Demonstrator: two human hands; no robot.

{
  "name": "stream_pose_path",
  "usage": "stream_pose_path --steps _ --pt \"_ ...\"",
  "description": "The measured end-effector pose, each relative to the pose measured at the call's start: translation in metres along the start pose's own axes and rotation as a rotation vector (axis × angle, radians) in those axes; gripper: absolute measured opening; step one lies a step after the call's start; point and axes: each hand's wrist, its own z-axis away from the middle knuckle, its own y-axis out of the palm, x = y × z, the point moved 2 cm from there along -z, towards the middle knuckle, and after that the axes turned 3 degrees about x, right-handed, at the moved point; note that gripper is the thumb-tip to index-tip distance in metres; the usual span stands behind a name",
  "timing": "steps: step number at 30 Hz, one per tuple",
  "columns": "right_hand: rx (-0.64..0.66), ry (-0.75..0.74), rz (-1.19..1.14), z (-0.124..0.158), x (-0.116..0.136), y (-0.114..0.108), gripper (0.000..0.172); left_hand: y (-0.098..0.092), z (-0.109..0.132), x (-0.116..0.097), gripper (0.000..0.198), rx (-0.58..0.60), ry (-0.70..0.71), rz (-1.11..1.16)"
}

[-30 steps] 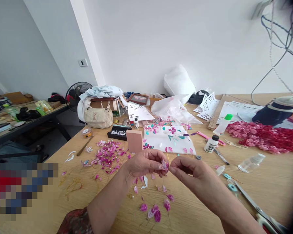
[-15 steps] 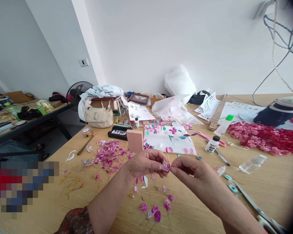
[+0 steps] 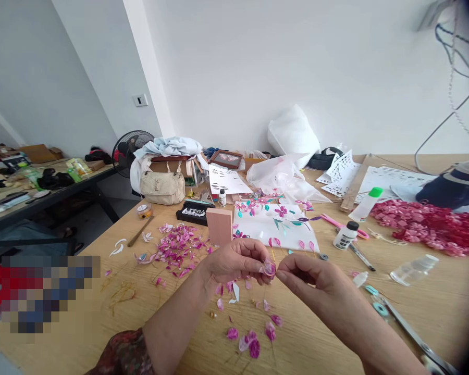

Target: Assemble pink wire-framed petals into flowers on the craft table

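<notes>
My left hand [image 3: 232, 264] is closed in a pinch on a small pink-purple flower [image 3: 269, 268] with translucent petals. Just right of the flower, my right hand [image 3: 310, 276] holds thumb and forefinger pressed together. Whatever lies between those fingertips is too thin to make out. Below the hands, several loose magenta petals on thin wires [image 3: 254, 348] lie on the wooden table [image 3: 140, 333]. A heap of pink petals [image 3: 175, 242] spreads to the left of my left hand, and an upright wooden block [image 3: 220, 227] stands behind it.
Toward the right lie a black-capped bottle [image 3: 346, 236], a green-capped bottle [image 3: 366, 204], a clear spray bottle [image 3: 414, 270], scissors [image 3: 414, 333] and a pile of red-pink flowers [image 3: 426, 221]. A white sheet with finished flowers [image 3: 273, 234], a beige bag [image 3: 162, 187] and papers [image 3: 229, 180] sit farther back.
The view has swung slightly left, so everything sits a little farther right. Both hands stay close together at the flower, which seems slightly turned.
</notes>
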Motion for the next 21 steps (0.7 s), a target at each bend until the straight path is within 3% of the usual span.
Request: stream_pose_path --steps 21 --pt "-0.026 -0.017 -0.057 -0.0011 -0.0024 0.0022 0.022 -0.0003 0.0013 -0.0055 0.018 -0.035 -0.028 -0.050"
